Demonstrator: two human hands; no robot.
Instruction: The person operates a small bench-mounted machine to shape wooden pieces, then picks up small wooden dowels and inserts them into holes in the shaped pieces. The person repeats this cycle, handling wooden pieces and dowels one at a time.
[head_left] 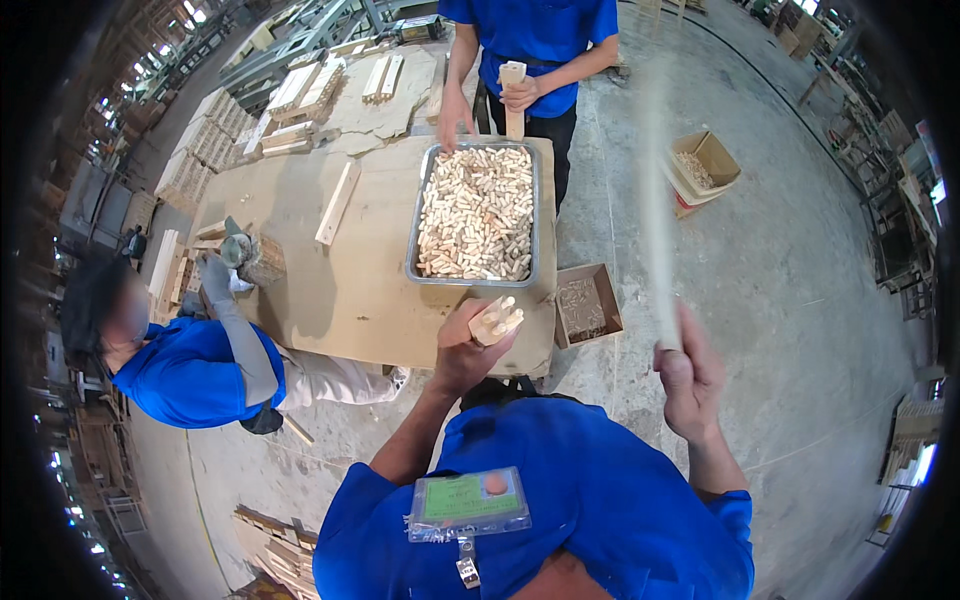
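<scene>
My left hand (pixel 460 358) is wrapped round a pale wooden piece (pixel 487 328) with several dowels standing out of its upper end, just off the table's near edge. On the right, my right hand (pixel 692 385) grips the lower end of a long pale stick (pixel 655 220), raised upright and smeared by motion. Beyond my left hand lies a grey tray (pixel 411 245) heaped with short wooden dowels (pixel 475 215). Across the table, a co-worker's one hand (pixel 455 120) reaches to the tray's far rim. That person's other hand (pixel 520 95) holds a wooden block (pixel 514 122).
At the left, another person in a blue shirt (pixel 195 370) works beside a wooden stump (pixel 265 262). A loose wood strip (pixel 338 205) lies on the table (pixel 370 290). Stacked wood pieces (pixel 205 145) stand far left. Two cardboard boxes (pixel 612 300) (pixel 715 158) sit on the floor at right.
</scene>
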